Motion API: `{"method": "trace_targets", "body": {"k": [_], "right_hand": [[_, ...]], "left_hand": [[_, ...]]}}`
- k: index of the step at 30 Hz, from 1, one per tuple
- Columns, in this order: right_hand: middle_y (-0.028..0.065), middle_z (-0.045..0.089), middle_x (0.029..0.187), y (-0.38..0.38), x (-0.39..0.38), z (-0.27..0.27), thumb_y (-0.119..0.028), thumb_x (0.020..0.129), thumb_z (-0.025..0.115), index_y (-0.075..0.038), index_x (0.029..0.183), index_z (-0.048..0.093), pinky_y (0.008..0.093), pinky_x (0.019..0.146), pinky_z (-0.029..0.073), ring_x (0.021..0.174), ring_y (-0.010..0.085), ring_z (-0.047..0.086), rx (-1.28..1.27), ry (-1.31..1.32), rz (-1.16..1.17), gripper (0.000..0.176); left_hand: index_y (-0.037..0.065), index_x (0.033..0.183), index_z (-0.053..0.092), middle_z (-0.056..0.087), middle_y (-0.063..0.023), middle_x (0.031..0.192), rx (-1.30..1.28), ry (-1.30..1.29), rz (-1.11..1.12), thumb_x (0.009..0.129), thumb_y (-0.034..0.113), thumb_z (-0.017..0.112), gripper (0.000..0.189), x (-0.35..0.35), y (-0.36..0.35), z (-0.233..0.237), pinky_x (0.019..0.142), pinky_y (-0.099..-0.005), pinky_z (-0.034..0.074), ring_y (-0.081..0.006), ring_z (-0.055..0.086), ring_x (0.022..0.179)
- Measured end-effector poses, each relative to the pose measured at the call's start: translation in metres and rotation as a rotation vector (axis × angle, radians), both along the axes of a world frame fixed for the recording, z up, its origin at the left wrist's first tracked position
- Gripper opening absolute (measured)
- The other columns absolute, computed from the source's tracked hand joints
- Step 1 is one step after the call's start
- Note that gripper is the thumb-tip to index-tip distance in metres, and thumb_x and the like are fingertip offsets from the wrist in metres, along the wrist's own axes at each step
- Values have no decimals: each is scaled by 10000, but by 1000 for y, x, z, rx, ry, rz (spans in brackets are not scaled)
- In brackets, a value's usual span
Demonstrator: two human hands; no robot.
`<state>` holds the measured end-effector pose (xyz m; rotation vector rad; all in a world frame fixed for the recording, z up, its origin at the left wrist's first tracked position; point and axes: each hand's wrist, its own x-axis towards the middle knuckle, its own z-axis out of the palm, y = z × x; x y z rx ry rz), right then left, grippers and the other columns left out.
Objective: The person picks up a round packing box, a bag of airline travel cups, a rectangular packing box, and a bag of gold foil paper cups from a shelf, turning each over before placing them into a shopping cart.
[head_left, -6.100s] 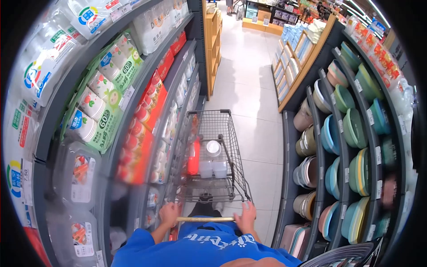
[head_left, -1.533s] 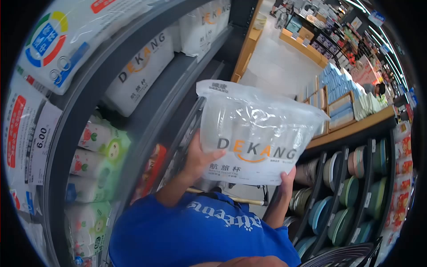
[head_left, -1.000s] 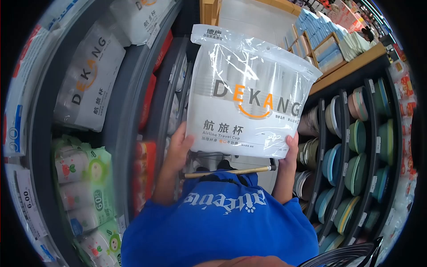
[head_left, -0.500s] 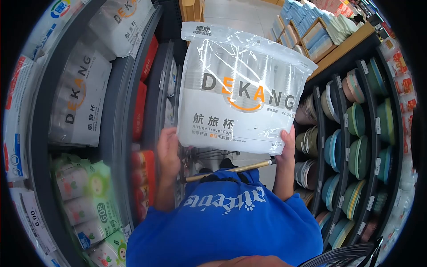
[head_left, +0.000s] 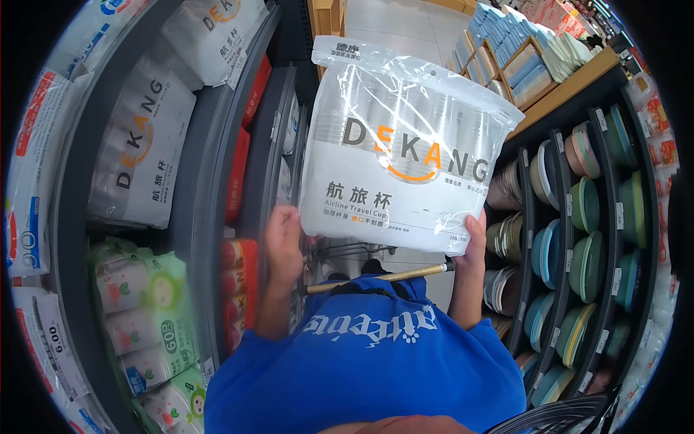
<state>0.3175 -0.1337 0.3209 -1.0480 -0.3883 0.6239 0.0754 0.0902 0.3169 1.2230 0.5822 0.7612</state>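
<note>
I hold a large clear plastic bag of cups [head_left: 405, 145], printed DEKANG in grey and orange, upright in front of me. My left hand [head_left: 283, 242] grips its lower left corner. My right hand [head_left: 473, 242] supports its lower right corner. Stacked transparent cups show through the upper half of the bag. Below the bag the wooden handle of the shopping cart [head_left: 379, 278] crosses in front of my blue shirt; the cart's basket is mostly hidden behind the bag.
On the left, grey shelves [head_left: 195, 181] carry matching DEKANG bags [head_left: 141, 145], green paper-cup packs [head_left: 144, 304] and red packs [head_left: 238, 275]. On the right, dark racks [head_left: 557, 239] hold coloured bowls. A tiled aisle [head_left: 397, 22] runs ahead.
Six seconds ago both hands pushed the cart handle. Since then the bag came off the left shelf into both hands; over the last second it has stayed upright, shifting only slightly.
</note>
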Motion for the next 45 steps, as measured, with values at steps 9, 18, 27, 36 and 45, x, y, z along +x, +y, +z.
{"method": "trace_targets", "body": {"k": [9,18,27,36,45], "right_hand": [[208,540,1312,1,-1,-3,-348,835,696,62,1413,333,383,984,501,1164,278,597,15,29,17,796],[207,544,1315,3,-7,-13,-309,874,655,47,1415,343,399,988,507,1164,299,600,36,175,-39,719],[208,532,1329,3,-11,-10,-310,871,658,41,1431,322,408,986,506,1179,305,591,34,124,3,741],[222,502,1359,18,-48,14,-324,813,729,44,1439,304,414,1032,471,1229,312,554,56,289,205,841],[183,448,1416,24,-79,28,-221,745,819,54,1453,286,400,1086,369,1325,271,444,-6,20,375,928]], "left_hand": [[25,1053,465,610,-84,888,-285,-212,-36,1033,158,426,141,-4,3,-4,674,-243,470,-116,570,738],[-28,1425,212,345,-181,1324,571,119,257,837,-26,651,734,10,-31,-23,1001,-396,396,-249,461,1155],[20,1457,96,138,-233,1447,821,191,243,737,-69,738,969,17,-35,-25,1114,-495,299,-358,297,1357],[150,1398,311,112,-265,1475,1415,337,621,782,246,794,789,32,-30,-35,1092,-683,142,-527,151,1371],[112,1245,417,438,-180,1337,1322,190,534,908,380,647,488,25,-5,-36,1105,-613,244,-409,316,1352]]}}
